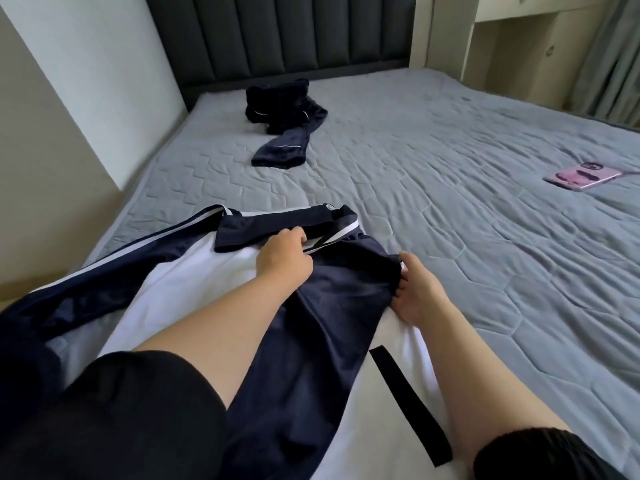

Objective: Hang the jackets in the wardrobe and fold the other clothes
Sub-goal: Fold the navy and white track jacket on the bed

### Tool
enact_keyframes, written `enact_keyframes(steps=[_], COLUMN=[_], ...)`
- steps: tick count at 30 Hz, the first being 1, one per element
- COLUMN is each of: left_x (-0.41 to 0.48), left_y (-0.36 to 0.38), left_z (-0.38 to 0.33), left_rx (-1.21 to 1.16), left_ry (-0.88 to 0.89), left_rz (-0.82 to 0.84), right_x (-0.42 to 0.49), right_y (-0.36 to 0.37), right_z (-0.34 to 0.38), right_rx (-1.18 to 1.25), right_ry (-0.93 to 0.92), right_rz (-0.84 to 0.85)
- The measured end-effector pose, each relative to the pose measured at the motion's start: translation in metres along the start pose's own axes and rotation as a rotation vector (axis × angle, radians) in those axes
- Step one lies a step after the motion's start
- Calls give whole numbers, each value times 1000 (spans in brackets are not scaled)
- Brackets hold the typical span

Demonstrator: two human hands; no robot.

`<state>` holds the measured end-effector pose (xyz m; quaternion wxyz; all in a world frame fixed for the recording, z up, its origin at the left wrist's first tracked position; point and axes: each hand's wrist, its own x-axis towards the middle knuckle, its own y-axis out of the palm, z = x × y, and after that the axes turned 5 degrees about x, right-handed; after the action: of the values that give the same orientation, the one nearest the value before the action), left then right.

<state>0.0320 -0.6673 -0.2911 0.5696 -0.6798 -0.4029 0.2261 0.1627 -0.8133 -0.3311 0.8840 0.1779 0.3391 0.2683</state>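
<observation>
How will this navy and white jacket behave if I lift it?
Probably floppy: the jacket lies in soft folds on the bed. Likely a bit slippery, given its sheen. Its loose sleeve would probably dangle and drag.

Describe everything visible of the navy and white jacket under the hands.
The jacket lies spread on the grey bed, near side: smooth, shiny fabric, navy panels over white, white stripes along a sleeve running left, a navy collar at its far end, a black strip on the white. The left hand grips its striped edge; the right hand pinches a navy fold.
</observation>
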Motion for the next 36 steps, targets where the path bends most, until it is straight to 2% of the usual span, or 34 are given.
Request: enact_keyframes(steps=[3, 8, 11, 16, 17, 19, 21, 23, 24, 25, 26, 27, 29, 30, 32, 34, 35, 36], left_x=[8, 22, 33, 45, 44, 48, 62, 79, 84, 86, 85, 84, 83, 80, 73, 71, 74, 75], left_y=[0, 7, 8, 13, 15, 16, 11, 4, 1, -2, -3, 2, 7, 9, 14, 22, 26, 28], left_z=[-26, -60, -70, -78, -79, -79, -73, -60, -54, -49, -46, -44, -44, -45, -47, -51, -53, -56], left_rx=[105, 347, 554, 663, 600, 281, -48, -501, -691, -722, -618, -473, -223, -132, 135, 380, 445, 457], left_ry=[226, 400, 522, 627, 594, 386, 64, -339, -456, -489, -511, -492, -339, -196, 226, 616, 671, 647], left_rz=[-110, -177, -199, -141, -98, -28, 54, 126, 181, 228, 230, 173, 26, -58, -217, -294, -288, -280], right_x=[3, 12, 19, 30, 31, 32, 31, 33, 35, 35, 36, 38, 38, 38, 39, 38, 38, 37], right_y=[1, -5, -6, -1, -1, -4, -7, -9, -9, -9, -9, -8, -5, -4, -2, -2, -2, -2], right_z=[3, 0, -4, -2, 0, 6, 10, 13, 12, 12, 10, 8, 7, 6, 5, 3, 2, 1], right_rx=[4, -4, -34, -33, -7, 68, 195, 321, 359, 364, 340, 296, 221, 195, 180, 172, 160, 142], right_ry=[-15, -47, -42, -17, 17, 90, 112, 101, 89, 76, 60, 37, -22, -40, -64, -93, -108, -118], right_rz=[-55, -156, -168, -245, -235, -189, -157, -175, -190, -212, -231, -250, -306, -327, -354, -343, -324, -303])
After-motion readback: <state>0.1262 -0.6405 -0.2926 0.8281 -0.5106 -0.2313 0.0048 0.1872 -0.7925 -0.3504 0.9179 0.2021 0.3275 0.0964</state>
